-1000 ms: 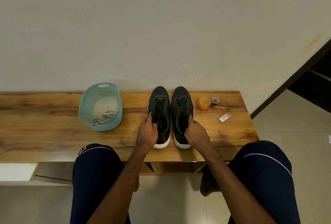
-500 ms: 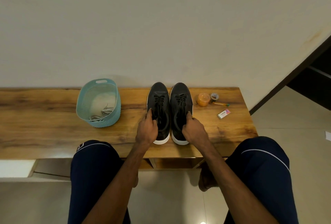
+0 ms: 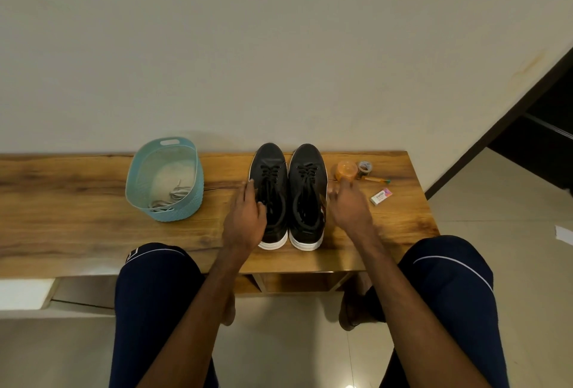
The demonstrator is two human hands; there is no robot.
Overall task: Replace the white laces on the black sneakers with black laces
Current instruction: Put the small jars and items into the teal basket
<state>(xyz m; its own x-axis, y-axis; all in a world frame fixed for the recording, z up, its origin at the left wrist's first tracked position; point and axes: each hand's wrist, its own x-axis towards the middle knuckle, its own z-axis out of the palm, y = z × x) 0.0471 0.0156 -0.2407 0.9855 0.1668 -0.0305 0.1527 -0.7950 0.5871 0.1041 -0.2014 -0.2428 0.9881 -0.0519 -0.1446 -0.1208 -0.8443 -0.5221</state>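
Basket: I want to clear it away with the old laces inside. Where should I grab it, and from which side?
Probably the cut-out handle in the basket's far rim, fingers hooked in from above. It sits open upward with the white laces loose inside, so lift it level.

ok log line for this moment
sneakers: side by side on bench | black laces: in | white laces: in basket | left hand: open | right hand: open, blurred

One head-worn, wide-angle camera looks forward and down from above the seated person's knees, facing the table point(image 3: 77, 201) and wall point(image 3: 279, 46) (close range).
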